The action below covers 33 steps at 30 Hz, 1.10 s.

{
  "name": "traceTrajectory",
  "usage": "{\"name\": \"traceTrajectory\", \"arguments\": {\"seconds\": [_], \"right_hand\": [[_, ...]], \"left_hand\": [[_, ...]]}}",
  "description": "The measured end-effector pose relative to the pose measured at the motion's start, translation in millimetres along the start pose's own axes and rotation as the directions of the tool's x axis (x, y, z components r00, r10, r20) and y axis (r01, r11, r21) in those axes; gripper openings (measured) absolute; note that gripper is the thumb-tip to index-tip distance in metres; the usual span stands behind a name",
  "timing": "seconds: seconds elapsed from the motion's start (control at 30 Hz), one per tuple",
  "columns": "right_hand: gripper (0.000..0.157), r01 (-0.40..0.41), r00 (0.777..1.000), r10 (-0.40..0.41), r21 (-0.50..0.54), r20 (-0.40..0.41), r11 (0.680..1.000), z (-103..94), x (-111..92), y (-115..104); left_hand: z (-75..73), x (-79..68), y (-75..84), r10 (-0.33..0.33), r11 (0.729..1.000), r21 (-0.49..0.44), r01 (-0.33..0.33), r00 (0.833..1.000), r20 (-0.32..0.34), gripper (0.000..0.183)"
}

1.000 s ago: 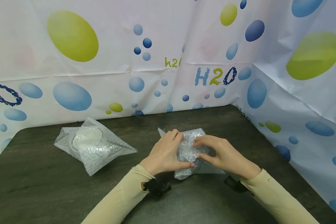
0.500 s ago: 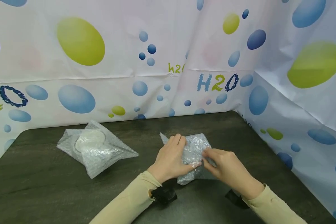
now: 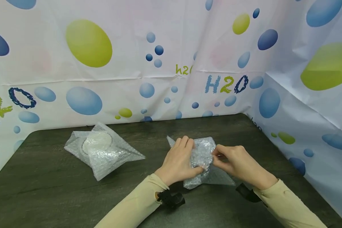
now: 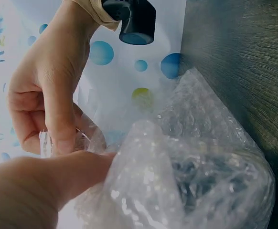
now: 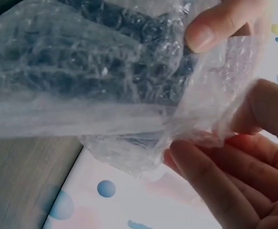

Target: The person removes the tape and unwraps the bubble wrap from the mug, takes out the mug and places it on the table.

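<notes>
A bubble-wrap bundle lies on the dark table, with a loose flap spreading toward its lower right. My left hand grips the bundle from its left side, fingers over the far part and thumb across the near part. At the bundle's right edge, my right hand pinches the wrap between thumb and fingers. In the right wrist view, a crumpled edge of bubble wrap sits in those fingers. The left wrist view shows the layered wrap up close. What lies inside is too blurred to tell.
A second bubble-wrapped package lies on the left of the table, a round pale shape showing through it. A white printed sheet hangs behind the table and along its right side.
My right hand has shifted from over the bundle to its right edge, and its fingers have come together on the wrap. The left thumb has moved up onto the bundle. The camera view has shifted slightly.
</notes>
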State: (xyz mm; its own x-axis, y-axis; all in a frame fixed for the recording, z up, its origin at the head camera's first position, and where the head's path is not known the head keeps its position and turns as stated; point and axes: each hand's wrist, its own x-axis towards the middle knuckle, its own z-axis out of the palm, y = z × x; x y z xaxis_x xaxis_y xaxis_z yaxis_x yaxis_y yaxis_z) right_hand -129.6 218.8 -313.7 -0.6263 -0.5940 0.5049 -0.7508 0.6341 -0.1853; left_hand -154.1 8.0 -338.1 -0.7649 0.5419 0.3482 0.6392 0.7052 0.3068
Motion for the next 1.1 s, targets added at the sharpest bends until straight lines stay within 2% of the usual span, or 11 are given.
{"name": "traceTrajectory", "arguments": {"seconds": [0.3,0.4,0.63,0.77,0.93,1.1], "right_hand": [[0.012,-0.119,0.993,0.117,0.097,0.027,0.988,-9.3,6.8,8.4],[0.01,-0.118,0.993,0.118,0.102,0.008,0.988,-12.6,9.1,10.0],[0.011,-0.061,0.996,0.063,0.036,-0.058,0.998,-16.7,13.6,12.9],[0.015,-0.047,0.995,0.049,0.032,-0.082,0.998,-17.2,15.7,12.4],[0.018,-0.036,0.994,0.04,0.035,-0.102,0.999,-18.1,18.3,11.3],[0.023,-0.048,0.993,0.05,0.018,-0.106,0.999,-19.5,16.4,10.1]], "left_hand": [[0.0,2.2,-3.0,0.016,1.0,0.016,-0.016,1.0,-0.026,0.059],[-1.3,0.5,-3.6,0.025,1.0,0.004,-0.025,1.0,-0.001,0.062],[-7.4,-3.2,-8.6,0.046,0.997,-0.062,-0.042,0.997,0.066,0.071],[-9.3,-4.3,-11.8,0.047,0.991,-0.127,-0.038,0.996,0.071,0.061],[-12.5,-3.0,-17.7,0.065,0.98,-0.192,-0.056,0.997,0.044,0.034],[-14.6,1.3,-22.8,0.062,0.976,-0.207,-0.061,0.998,-0.002,0.028]]}}
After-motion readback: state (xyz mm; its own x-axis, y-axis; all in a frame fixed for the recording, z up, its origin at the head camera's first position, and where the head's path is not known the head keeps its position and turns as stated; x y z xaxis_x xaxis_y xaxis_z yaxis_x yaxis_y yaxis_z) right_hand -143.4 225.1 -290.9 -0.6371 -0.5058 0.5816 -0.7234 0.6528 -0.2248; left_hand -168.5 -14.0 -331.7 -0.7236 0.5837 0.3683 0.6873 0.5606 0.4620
